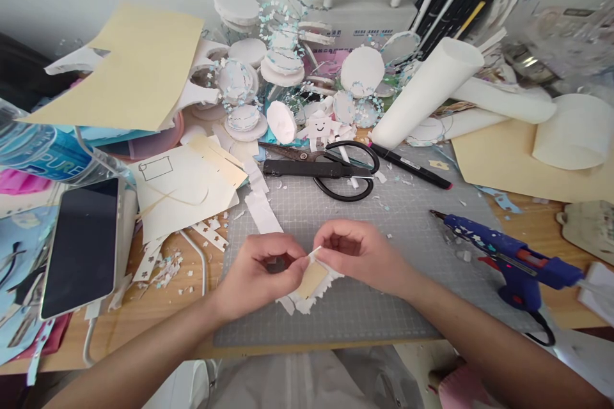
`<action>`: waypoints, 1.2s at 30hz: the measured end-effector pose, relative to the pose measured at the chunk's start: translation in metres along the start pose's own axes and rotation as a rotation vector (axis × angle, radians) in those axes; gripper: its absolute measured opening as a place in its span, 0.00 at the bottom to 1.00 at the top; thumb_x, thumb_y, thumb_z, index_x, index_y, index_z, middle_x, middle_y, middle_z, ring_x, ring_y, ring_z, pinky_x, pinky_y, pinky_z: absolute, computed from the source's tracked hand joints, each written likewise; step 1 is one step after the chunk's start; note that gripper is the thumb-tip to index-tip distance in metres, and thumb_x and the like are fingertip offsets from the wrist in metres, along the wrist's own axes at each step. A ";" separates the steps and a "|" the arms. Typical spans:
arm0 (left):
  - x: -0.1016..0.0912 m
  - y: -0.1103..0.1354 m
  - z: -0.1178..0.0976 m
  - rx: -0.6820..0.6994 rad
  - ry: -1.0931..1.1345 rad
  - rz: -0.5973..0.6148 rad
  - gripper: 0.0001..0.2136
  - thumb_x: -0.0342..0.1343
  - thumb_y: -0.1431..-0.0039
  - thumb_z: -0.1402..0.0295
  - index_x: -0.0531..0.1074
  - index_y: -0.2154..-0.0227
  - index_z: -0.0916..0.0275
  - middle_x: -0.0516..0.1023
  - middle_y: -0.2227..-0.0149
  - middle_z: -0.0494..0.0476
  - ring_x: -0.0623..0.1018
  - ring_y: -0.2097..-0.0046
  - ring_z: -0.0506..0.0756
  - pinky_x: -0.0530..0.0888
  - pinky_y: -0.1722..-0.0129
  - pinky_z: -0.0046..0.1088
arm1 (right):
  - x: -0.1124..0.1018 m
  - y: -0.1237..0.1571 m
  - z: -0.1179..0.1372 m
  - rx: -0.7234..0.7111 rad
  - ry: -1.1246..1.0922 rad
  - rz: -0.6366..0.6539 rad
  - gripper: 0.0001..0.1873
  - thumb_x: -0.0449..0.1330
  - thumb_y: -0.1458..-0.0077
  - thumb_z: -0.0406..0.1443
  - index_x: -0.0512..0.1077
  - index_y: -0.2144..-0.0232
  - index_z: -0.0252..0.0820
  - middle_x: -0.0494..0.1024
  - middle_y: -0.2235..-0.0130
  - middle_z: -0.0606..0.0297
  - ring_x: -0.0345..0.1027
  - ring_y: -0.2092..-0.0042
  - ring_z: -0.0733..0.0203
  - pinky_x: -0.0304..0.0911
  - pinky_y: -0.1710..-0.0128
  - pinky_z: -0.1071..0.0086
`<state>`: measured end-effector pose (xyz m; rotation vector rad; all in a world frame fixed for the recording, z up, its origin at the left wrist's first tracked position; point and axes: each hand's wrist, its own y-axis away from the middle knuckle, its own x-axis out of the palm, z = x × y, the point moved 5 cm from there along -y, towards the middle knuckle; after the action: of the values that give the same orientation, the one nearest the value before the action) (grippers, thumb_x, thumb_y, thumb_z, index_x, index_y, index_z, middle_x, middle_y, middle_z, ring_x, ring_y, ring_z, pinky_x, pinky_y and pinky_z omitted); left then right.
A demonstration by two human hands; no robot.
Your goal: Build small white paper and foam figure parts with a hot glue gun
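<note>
Over the grey cutting mat, my left hand and my right hand meet, both pinched on a small paper piece. The piece has a tan face and a white frilled edge. It hangs just above the mat's near half. Fingers of both hands are curled closed around its top edge.
Black scissors and a black marker lie at the mat's far edge. A blue glue gun rests at right. A phone and a water bottle lie at left. White paper rolls, foam discs and paper scraps crowd the back.
</note>
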<state>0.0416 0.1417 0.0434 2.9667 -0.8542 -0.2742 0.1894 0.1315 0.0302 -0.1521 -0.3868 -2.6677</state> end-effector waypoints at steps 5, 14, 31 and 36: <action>-0.001 0.001 0.000 0.043 -0.081 -0.044 0.09 0.56 0.44 0.72 0.74 0.79 0.66 0.72 0.79 0.51 0.67 0.76 0.47 0.64 0.76 0.22 | -0.001 -0.001 -0.001 -0.010 0.009 -0.045 0.07 0.64 0.47 0.36 0.70 0.73 0.40 0.68 0.75 0.72 0.59 0.73 0.71 0.57 0.75 0.76; -0.003 0.002 -0.002 0.096 -0.169 -0.118 0.09 0.55 0.42 0.72 0.74 0.78 0.65 0.73 0.79 0.52 0.67 0.76 0.47 0.64 0.77 0.22 | -0.001 0.006 0.003 -0.146 0.100 -0.141 0.05 0.63 0.46 0.35 0.72 0.73 0.42 0.70 0.75 0.71 0.62 0.73 0.69 0.59 0.75 0.75; -0.002 0.001 0.000 0.034 -0.129 -0.033 0.12 0.52 0.38 0.67 0.77 0.72 0.66 0.78 0.73 0.56 0.74 0.71 0.51 0.69 0.72 0.24 | 0.001 0.007 0.008 -0.257 0.240 -0.194 0.03 0.61 0.44 0.34 0.72 0.71 0.43 0.72 0.73 0.69 0.65 0.71 0.67 0.63 0.72 0.72; -0.002 0.002 0.000 0.047 -0.134 -0.037 0.11 0.52 0.38 0.68 0.77 0.71 0.66 0.78 0.73 0.57 0.75 0.69 0.52 0.71 0.70 0.25 | 0.003 0.011 0.019 -0.527 0.447 -0.239 0.05 0.60 0.44 0.29 0.74 0.68 0.44 0.72 0.72 0.68 0.66 0.71 0.67 0.64 0.72 0.71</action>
<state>0.0385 0.1414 0.0442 3.0390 -0.8298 -0.4660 0.1928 0.1261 0.0513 0.3506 0.4684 -2.8650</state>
